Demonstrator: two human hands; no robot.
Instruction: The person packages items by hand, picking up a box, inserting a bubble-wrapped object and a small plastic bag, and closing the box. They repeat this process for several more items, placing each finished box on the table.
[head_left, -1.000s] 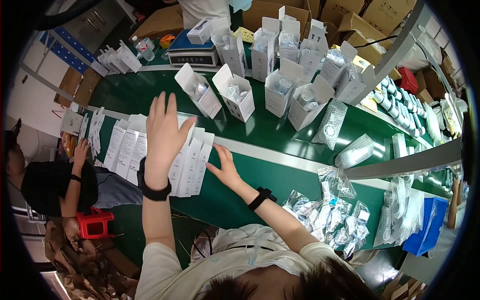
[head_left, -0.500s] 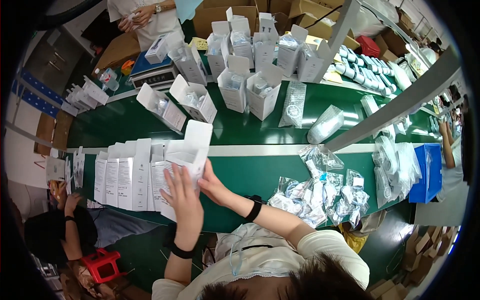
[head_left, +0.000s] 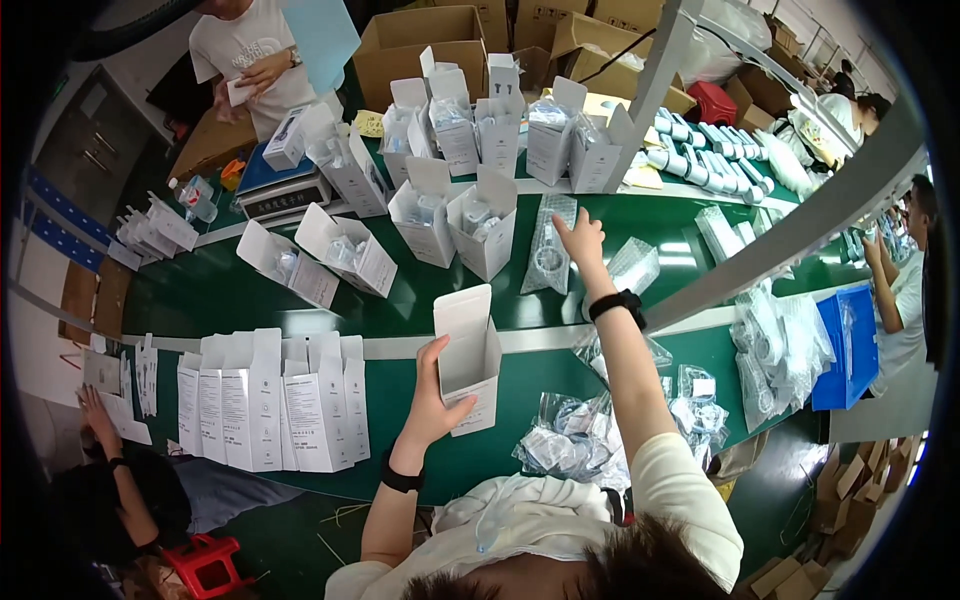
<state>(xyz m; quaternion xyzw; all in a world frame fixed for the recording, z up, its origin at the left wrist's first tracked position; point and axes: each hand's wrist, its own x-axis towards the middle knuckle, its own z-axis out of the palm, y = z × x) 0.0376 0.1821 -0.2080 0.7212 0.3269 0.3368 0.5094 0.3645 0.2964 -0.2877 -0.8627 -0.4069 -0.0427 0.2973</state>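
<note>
My left hand (head_left: 432,402) grips an upright white carton (head_left: 472,385) with its top flap raised, near the front bench's far edge. Stretched out to the far bench, my right hand (head_left: 582,242) has its fingers apart at the right edge of a bubble-wrap pouch (head_left: 546,268) with a round item inside. Whether the fingertips touch the pouch, I cannot tell. Another bubble-wrap pouch (head_left: 634,266) lies to the right, partly behind my right wrist. Left of my left hand stands a row of white cartons (head_left: 265,400).
Several open filled cartons (head_left: 484,225) stand on the far bench. Clear bags with cables (head_left: 575,435) lie at the front right, beside bubble-wrapped pieces (head_left: 770,340) and a blue bin (head_left: 848,345). A slanted metal post (head_left: 770,240) crosses the right side. Other people work nearby.
My left hand has taken a carton from the row's right end rightward. My right hand has left the carton and reached forward to the bubble-wrap pouch. The view has shifted.
</note>
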